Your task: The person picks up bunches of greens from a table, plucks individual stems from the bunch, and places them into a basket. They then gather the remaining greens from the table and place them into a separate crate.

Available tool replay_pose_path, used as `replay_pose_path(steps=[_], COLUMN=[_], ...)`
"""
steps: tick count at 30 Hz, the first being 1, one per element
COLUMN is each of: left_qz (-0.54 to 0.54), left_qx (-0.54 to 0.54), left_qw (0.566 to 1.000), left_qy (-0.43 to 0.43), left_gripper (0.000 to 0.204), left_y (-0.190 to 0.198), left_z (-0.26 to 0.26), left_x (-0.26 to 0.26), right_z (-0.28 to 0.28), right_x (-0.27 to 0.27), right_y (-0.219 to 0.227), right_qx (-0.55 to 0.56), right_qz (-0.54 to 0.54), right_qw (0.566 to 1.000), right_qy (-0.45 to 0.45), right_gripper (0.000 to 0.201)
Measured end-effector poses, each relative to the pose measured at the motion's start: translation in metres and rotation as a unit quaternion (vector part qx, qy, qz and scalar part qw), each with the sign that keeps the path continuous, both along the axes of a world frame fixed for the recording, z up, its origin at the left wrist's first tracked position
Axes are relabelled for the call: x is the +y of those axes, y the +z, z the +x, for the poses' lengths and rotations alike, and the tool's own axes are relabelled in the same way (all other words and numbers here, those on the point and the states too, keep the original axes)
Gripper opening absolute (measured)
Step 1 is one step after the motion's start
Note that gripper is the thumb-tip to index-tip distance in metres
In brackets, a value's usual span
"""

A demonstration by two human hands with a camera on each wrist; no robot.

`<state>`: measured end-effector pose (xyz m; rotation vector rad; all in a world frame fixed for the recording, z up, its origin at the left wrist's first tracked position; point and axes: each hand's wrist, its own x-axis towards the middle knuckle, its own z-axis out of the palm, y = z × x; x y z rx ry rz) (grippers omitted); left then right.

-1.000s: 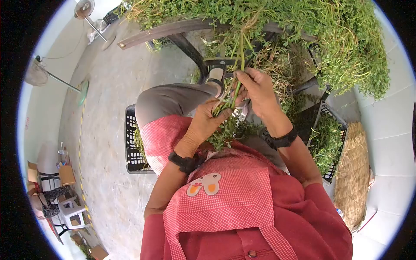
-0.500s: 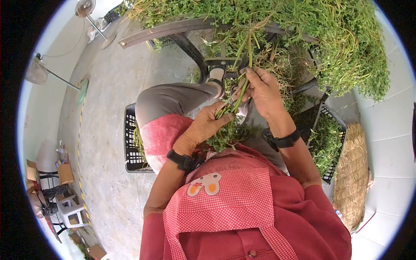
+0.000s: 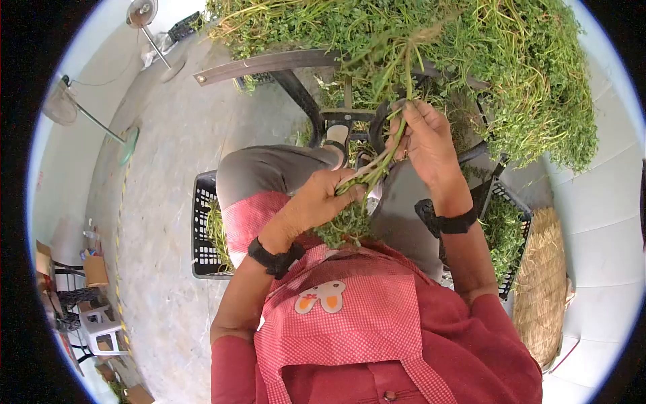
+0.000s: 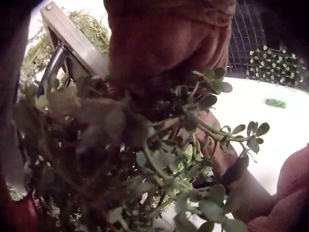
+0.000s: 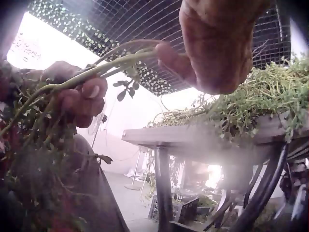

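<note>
In the head view the left hand (image 3: 315,202) grips a bunch of green stems (image 3: 377,172) over the lap, its leafy part (image 3: 346,227) hanging below the fingers. Higher and to the right, the right hand (image 3: 428,140) pinches the stems' upper part between thumb and fingers; their far ends point toward the table. Leaves (image 4: 159,164) fill much of the left wrist view below the left hand (image 4: 166,43). In the right wrist view the stems (image 5: 104,67) run from the left hand (image 5: 82,94) to the right hand (image 5: 217,48).
A heap of green plants (image 3: 525,87) covers the table, whose curved edge (image 3: 269,63) faces the person. Black crates with plants stand left (image 3: 204,229) and right (image 3: 513,256) of the legs. A straw bundle (image 3: 542,283) lies at the right, and fans (image 3: 142,12) stand at the left.
The right hand has moved up and to the right along with the upper stems. The left hand has shifted slightly lower in the head view, still gripping the bunch. The whole view has tilted a little.
</note>
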<state>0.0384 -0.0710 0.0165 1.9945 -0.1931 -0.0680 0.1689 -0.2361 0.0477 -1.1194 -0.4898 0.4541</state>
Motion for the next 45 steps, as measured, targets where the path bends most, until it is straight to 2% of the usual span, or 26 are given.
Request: replay_pose_path(steps=[2, 5, 6, 7, 8, 9, 10, 11, 13, 15, 17, 18, 19, 20, 21, 22, 23, 25, 26, 27, 29, 32, 36, 39, 41, 45], left_qz=[-0.042, -0.051, -0.045, -0.038, -0.036, -0.08, -0.124, -0.119, -0.271, -0.268, -0.277, -0.271, -0.272, -0.381, -0.483, -0.528, -0.527, -0.575, -0.58, -0.58, -0.55, -0.516, -0.491, -0.483, -0.456, -0.453], left_qx=[-0.022, -0.005, 0.013, 0.03, 0.029, -0.002, -0.032, -0.035, 0.04, 0.073, 0.031, 0.094, 0.092, 0.144, 0.196, 0.209, 0.215, 0.269, 0.289, 0.292, 0.266, 0.267, 0.28, 0.317, 0.328, 0.303], left_qw=[0.999, 0.998, 0.995, 0.989, 0.989, 0.986, 0.98, 0.982, 0.939, 0.937, 0.936, 0.92, 0.92, 0.887, 0.837, 0.809, 0.808, 0.764, 0.757, 0.756, 0.788, 0.81, 0.82, 0.814, 0.815, 0.828], left_qy=[-0.01, 0.045, 0.092, 0.14, 0.14, 0.147, 0.15, 0.145, 0.209, 0.212, 0.217, 0.266, 0.268, 0.219, 0.166, 0.153, 0.153, 0.116, 0.089, 0.089, 0.082, 0.082, 0.091, 0.065, 0.139, 0.133], left_gripper=[0.016, 0.015, 0.014, 0.014, 0.014, 0.012, 0.012, 0.012, 0.014, 0.013, 0.015, 0.016, 0.016, 0.016, 0.016, 0.016, 0.016, 0.02, 0.021, 0.021, 0.022, 0.024, 0.025, 0.022, 0.023, 0.023], left_y=[-0.002, -0.005, -0.012, -0.021, -0.039, -0.063, -0.065, -0.066, -0.067, -0.071, -0.058, -0.047, -0.049, -0.054, -0.059, -0.053, -0.047, -0.041, -0.044, -0.048, -0.052, -0.05, -0.073, -0.084, -0.072, -0.069], left_z=[-0.002, -0.001, 0.002, 0.005, 0.009, 0.014, 0.016, 0.018, 0.015, 0.016, 0.022, 0.018, 0.016, 0.013, 0.009, 0.004, 0.0, -0.005, -0.004, -0.004, -0.004, -0.007, 0.001, 0.005, 0.005, 0.003], left_x=[-0.003, -0.007, -0.005, -0.002, 0.002, 0.007, 0.008, 0.008, 0.008, 0.013, 0.003, -0.002, -0.002, 0.0, 0.001, -0.003, -0.004, -0.006, -0.004, -0.006, -0.008, -0.008, -0.009, -0.011, -0.018, -0.016], right_z=[0.0, -0.006, -0.015, -0.032, -0.047, -0.061, -0.069, -0.068, -0.068, -0.076, -0.075, -0.072, -0.068, -0.064, -0.054, -0.043, -0.036, -0.026, -0.025, -0.024, -0.02, -0.019, -0.023, -0.027, -0.028, -0.03], right_x=[-0.002, -0.001, 0.002, 0.009, 0.016, 0.024, 0.029, 0.031, 0.037, 0.033, 0.034, 0.034, 0.034, 0.034, 0.031, 0.027, 0.023, 0.015, 0.012, 0.01, 0.002, -0.012, -0.023, -0.029, -0.031, -0.038], right_y=[-0.003, -0.001, -0.002, 0.003, 0.004, -0.003, -0.011, -0.015, -0.019, -0.015, -0.022, -0.025, -0.027, -0.029, -0.029, -0.028, -0.031, -0.039, -0.039, -0.043, -0.053, -0.066, -0.078, -0.084, -0.086, -0.088], right_qx=[-0.003, -0.005, -0.005, -0.087, -0.166, -0.269, -0.365, -0.367, -0.3, -0.287, -0.389, -0.391, -0.278, -0.157, -0.137, -0.114, -0.109, -0.066, -0.04, -0.039, 0.004, 0.0, 0.003, 0.002, -0.005, -0.022], right_qz=[0.01, 0.005, 0.005, -0.062, -0.128, -0.18, -0.23, -0.227, -0.162, -0.174, -0.175, -0.175, -0.117, -0.058, -0.04, -0.022, -0.024, -0.016, -0.018, -0.019, 0.0, 0.007, 0.013, 0.014, 0.015, -0.008], right_qw=[1.0, 0.999, 0.999, 0.992, 0.972, 0.94, 0.896, 0.895, 0.933, 0.936, 0.893, 0.892, 0.945, 0.981, 0.985, 0.987, 0.987, 0.99, 0.99, 0.99, 0.991, 0.99, 0.991, 0.992, 0.994, 0.99], right_qy=[-0.005, -0.035, -0.033, -0.071, -0.11, -0.107, -0.106, -0.113, -0.115, -0.105, -0.147, -0.146, -0.124, -0.097, -0.102, -0.11, -0.112, -0.126, -0.133, -0.134, -0.136, -0.137, -0.131, -0.122, -0.111, -0.141], right_gripper=[0.026, 0.022, 0.022, 0.019, 0.016, 0.014, 0.013, 0.013, 0.014, 0.013, 0.013, 0.013, 0.012, 0.012, 0.012, 0.013, 0.013, 0.016, 0.016, 0.016, 0.017, 0.017, 0.015, 0.013, 0.013, 0.014])
